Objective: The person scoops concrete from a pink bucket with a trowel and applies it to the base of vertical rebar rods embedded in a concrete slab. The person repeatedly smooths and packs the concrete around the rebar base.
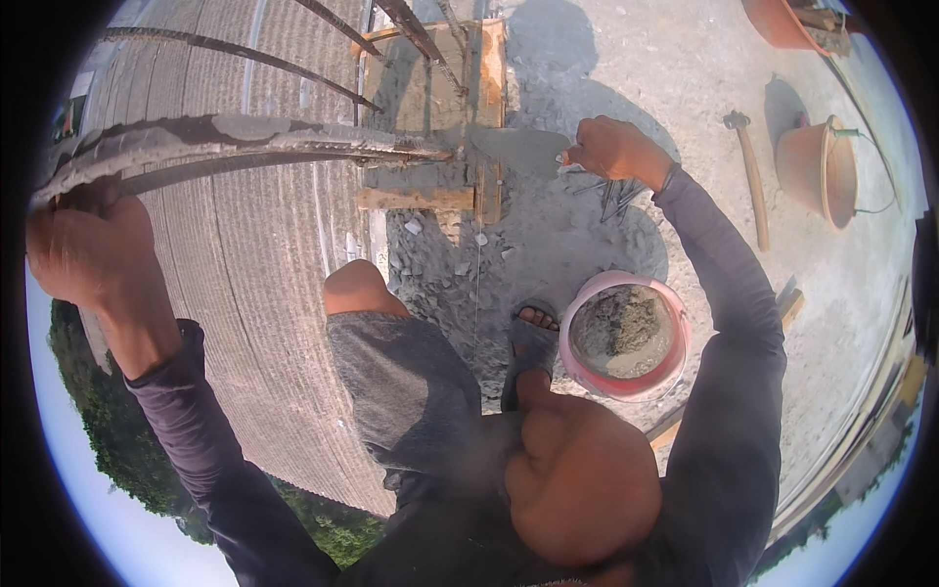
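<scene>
My left hand point(96, 245) is closed around a thick, ribbed steel rebar point(240, 135) at the far left. That bar runs right to a wooden formwork frame point(492, 64). My right hand point(624, 152) grips a trowel by its handle. The flat grey trowel blade point(523, 151) points left and reaches the frame's right edge. Grey concrete point(416, 103) lies smoothed inside the frame, with several more rebars point(425, 44) rising from it. Below my right hand, several thin metal rods or nails point(618, 203) lie on the slab.
A pink bucket point(677, 367) holding wet mortar stands beside my sandalled foot. Further right, a hammer point(753, 181) lies near a tipped orange bucket point(812, 171). Another orange container point(778, 22) sits at the far right. Corrugated roofing point(254, 254) slopes away on the left; rubble point(440, 279) covers the near ground.
</scene>
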Action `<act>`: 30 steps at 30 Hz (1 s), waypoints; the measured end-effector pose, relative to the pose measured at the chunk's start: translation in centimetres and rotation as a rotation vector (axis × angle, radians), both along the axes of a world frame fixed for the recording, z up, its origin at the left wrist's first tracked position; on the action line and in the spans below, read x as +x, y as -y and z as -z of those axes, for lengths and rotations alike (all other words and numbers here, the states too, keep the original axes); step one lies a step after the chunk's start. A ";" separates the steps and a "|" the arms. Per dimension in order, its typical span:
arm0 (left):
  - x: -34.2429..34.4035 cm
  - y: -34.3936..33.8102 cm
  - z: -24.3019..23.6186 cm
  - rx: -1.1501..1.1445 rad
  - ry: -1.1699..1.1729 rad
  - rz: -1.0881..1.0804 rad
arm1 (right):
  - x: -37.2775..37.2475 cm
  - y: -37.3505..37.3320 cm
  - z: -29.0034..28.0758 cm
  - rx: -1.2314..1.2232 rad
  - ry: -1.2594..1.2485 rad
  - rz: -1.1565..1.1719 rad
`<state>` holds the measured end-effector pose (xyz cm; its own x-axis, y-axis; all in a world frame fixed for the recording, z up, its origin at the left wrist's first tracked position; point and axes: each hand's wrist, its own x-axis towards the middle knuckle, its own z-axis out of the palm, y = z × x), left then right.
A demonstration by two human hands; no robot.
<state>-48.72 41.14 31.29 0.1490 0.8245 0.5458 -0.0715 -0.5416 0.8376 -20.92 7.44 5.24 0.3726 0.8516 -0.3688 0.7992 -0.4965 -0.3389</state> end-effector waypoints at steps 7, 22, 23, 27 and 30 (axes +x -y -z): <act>-1.9 -3.3 -0.7 0.035 -0.109 0.216 | 1.3 -0.4 -3.0 0.002 0.120 -0.298; -2.2 -3.9 -0.9 0.015 -0.062 0.241 | -2.5 0.6 -1.2 0.089 0.496 -0.213; -2.2 -3.9 -0.8 -0.026 -0.031 0.230 | -2.2 0.5 -1.1 0.151 0.546 -0.180; -2.5 -4.3 -0.6 -0.051 -0.026 0.155 | -2.0 0.1 0.0 0.143 0.471 -0.172; -2.6 -4.1 -0.4 0.018 -0.124 0.258 | -3.4 1.5 0.7 0.002 0.305 -0.326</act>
<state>-51.36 45.20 31.73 0.4194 0.7407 0.5249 -0.1071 -0.5338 0.8388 -24.27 5.94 4.52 0.1765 0.9430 -0.2820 0.9773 -0.2020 -0.0641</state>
